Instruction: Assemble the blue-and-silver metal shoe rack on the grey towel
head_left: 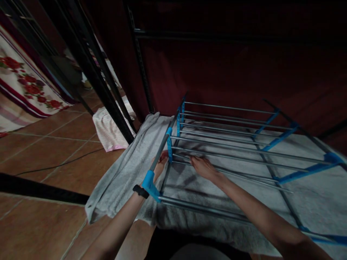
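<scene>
A rack of grey metal tubes and blue plastic brackets lies on its side on a grey cloth. My right hand (202,167) is closed around a thin metal tube (252,176) low in the rack. That tube slants to the right, its far end lying past the right-hand frame. My left hand (162,161) is at the outer side of a blue bracket (170,146), fingers curled against it and partly hidden. A side tube (159,155) passes above my left hand, and a blue corner piece (149,184) sits over my wrist, which wears a black band.
The grey cloth (119,180) covers the surface under the rack. Black metal posts (93,72) stand at left, a dark red curtain (230,72) behind. A striped cloth (110,126) hangs beside the posts. A cable (59,166) crosses the tiled floor (35,224).
</scene>
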`<state>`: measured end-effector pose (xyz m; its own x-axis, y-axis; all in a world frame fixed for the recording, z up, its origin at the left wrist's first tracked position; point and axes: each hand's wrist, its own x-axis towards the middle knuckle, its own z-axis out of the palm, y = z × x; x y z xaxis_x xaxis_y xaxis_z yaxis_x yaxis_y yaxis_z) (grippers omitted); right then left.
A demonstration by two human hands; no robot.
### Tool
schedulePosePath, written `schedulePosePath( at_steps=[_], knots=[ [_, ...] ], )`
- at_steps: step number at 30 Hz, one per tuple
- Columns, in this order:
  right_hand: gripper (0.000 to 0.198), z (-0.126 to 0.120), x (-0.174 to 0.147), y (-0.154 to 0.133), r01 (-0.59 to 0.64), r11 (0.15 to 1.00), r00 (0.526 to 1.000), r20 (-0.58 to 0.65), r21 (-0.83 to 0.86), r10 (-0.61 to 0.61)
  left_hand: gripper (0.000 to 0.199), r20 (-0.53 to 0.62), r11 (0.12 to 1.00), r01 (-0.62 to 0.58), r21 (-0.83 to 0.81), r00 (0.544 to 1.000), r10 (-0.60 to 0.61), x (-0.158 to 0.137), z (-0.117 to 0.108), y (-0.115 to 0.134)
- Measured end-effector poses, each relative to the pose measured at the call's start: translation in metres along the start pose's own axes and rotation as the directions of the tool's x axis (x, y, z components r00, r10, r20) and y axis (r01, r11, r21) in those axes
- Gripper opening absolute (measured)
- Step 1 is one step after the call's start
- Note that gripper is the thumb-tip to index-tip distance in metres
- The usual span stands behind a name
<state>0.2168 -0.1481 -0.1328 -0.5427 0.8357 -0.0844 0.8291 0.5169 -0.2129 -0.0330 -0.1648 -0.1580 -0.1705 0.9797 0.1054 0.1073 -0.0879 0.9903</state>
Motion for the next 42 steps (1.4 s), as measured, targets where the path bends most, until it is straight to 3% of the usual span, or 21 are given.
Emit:
schedulePosePath(
  at_steps=[5,14,20,23,26,30,35,42],
  knots=[
    [0.038,0.001,0.007,0.0,0.013,1.0,1.0,0.005,-0.023,-0.013,0.028,0.072,1.0,-0.005,-0.028,0.997,0.007,0.005,0.006,0.0],
    [0.042,-0.003,0.008,0.0,0.047,0.996,0.999,0.011,-0.071,-0.046,0.022,0.06,0.998,0.042,0.036,0.997,-0.044,0.011,0.014,0.0],
    [0.043,-0.002,0.01,0.002,0.098,0.995,0.994,-0.054,-0.013,-0.099,0.023,0.144,0.951,-0.099,0.294,0.988,0.058,0.004,0.01,0.013],
    [0.042,0.001,0.008,-0.002,0.085,0.996,0.992,-0.096,-0.016,-0.086,0.021,0.165,0.926,-0.109,0.361,0.985,0.052,0.001,0.007,0.017],
    [0.044,0.003,0.012,-0.002,0.102,0.994,0.986,-0.129,-0.033,-0.106,0.021,0.137,0.888,-0.078,0.454,0.99,0.017,0.005,0.005,0.017],
    [0.035,0.007,0.023,0.01,0.116,0.992,0.989,-0.082,-0.039,-0.119,0.035,0.112,0.804,-0.037,0.594,0.993,-0.037,0.019,0.005,0.015],
    [0.035,0.018,0.029,0.017,0.141,0.989,0.98,-0.137,-0.052,-0.147,0.04,0.055,0.722,0.009,0.692,0.996,-0.065,0.023,0.008,0.013],
    [0.03,0.021,0.035,0.023,0.185,0.983,0.971,-0.152,-0.012,-0.184,0.049,0.033,0.706,0.038,0.707,0.996,-0.087,0.026,0.007,0.006]
  ],
)
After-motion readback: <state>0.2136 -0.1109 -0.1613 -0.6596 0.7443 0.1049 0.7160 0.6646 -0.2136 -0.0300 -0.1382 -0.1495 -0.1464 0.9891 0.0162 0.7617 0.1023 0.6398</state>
